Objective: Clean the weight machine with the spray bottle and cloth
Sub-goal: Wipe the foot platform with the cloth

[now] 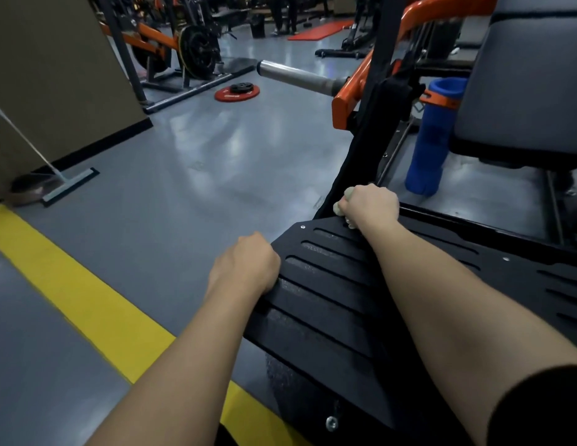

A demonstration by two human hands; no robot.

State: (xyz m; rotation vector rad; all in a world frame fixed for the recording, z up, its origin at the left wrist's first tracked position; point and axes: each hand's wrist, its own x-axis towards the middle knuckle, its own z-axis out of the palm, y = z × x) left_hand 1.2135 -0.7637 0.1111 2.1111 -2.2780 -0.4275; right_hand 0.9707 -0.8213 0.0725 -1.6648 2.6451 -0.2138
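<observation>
The weight machine's black slotted footplate [338, 304] fills the lower right, with its orange and black frame [348, 101] rising behind. My right hand [372, 202] is closed around a pale cloth [340, 207], bunched and pressed against the plate's far corner. My left hand [248, 262] grips the plate's left edge, fingers curled over it. No spray bottle is visible.
A blue foam roller [432, 136] stands beside the grey seat pad [532, 75]. A steel bar sleeve [300, 75] sticks out to the left. A red weight plate [237, 91] lies on the grey floor, a squeegee [68, 185] leans at the wall, and a yellow floor stripe [87, 304] crosses below.
</observation>
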